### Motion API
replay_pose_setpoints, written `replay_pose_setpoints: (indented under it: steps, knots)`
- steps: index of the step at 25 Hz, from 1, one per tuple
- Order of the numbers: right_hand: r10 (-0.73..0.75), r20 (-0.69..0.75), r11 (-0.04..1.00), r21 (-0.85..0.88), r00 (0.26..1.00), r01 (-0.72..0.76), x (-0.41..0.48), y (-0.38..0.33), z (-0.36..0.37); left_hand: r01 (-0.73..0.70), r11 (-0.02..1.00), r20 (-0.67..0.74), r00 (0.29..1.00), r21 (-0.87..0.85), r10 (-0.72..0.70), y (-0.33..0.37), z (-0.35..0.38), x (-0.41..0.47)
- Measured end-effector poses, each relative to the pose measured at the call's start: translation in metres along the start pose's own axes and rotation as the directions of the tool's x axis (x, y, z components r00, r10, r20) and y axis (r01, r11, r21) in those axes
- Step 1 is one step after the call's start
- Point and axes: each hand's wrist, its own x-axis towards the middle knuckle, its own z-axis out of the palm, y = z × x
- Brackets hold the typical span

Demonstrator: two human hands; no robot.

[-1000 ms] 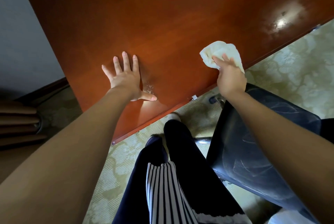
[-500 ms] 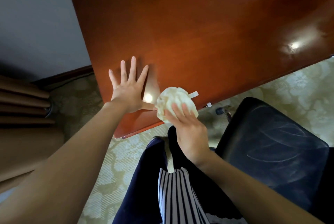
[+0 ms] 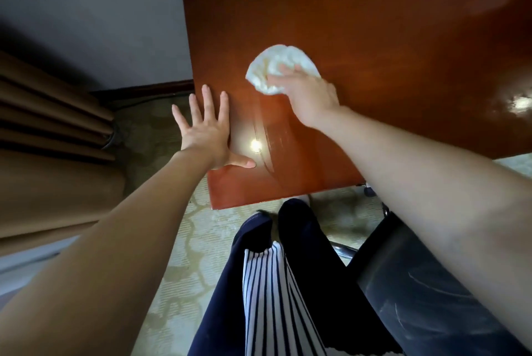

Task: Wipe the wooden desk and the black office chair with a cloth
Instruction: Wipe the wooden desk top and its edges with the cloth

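Head view looked down over both bare forearms onto the near left corner of the wooden desk (image 3: 374, 39), a glossy red-brown top that filled the upper right of the picture. The left hand (image 3: 205, 137) lay open across the desk's left edge, fingers straight and spread. Its thumb pointed right along the top, while the outer fingers reached past the edge over the carpet (image 3: 172, 255).

The right hand (image 3: 308, 94) gripped a bunched white cloth (image 3: 276, 68) and held it down on the desk top, beyond and to the right of the left hand and well apart from it. Its fingertips were sunk into the folds. Between the two hands a bright lamp reflection (image 3: 254, 144) shone on the wood, with thin curved smear lines (image 3: 270, 148) just beside it.

The black office chair (image 3: 417, 292) stood at lower right, off the desk's near edge. Its dark seat showed faint pale streaks and was partly hidden behind the right forearm. Dark trousers (image 3: 302, 240) and a striped garment (image 3: 267, 298) filled the bottom middle. Brown curtain folds (image 3: 43, 140) hung at left under a grey wall (image 3: 86, 10).
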Motion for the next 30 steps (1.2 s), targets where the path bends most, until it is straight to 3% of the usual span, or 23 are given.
replay_pose_setpoints:
  steps: [3, 6, 12, 17, 21, 25, 30]
  knots:
    - [0.073, -0.020, 0.996, -0.048, 0.997, -0.074, 0.016, -0.011, 0.002, 0.007, 1.000, -0.005, 1.000, 0.002, -0.007, 0.000, 0.000, 0.001]
    - [0.042, -0.124, 0.991, -0.117, 0.991, -0.057, -0.010, -0.014, 0.014, 0.004, 1.000, -0.012, 1.000, 0.002, -0.004, 0.002, -0.001, 0.000]
    - [-0.221, -0.323, 0.975, -0.106, 0.920, 0.197, -0.114, -0.004, 0.063, 0.008, 0.995, 0.004, 1.000, 0.099, -0.008, 0.005, -0.013, -0.005]
    - [-0.383, -0.222, 0.922, -0.150, 0.897, 0.357, -0.143, 0.015, 0.077, -0.011, 0.970, -0.030, 0.999, 0.241, 0.019, 0.008, -0.035, -0.002]
    - [-0.538, -0.128, 0.836, -0.205, 0.833, 0.509, -0.089, 0.035, 0.052, -0.028, 0.999, -0.203, 0.979, 0.043, 0.036, -0.011, -0.054, 0.018]
    - [-0.514, -0.107, 0.851, -0.189, 0.851, 0.491, -0.002, 0.034, 0.024, 0.014, 0.999, -0.183, 0.983, -0.042, -0.021, -0.024, -0.061, 0.047]
    - [-0.382, 0.011, 0.918, -0.115, 0.924, 0.380, 0.099, 0.026, -0.017, 0.040, 0.994, -0.122, 0.991, -0.100, -0.052, -0.019, -0.076, 0.081]
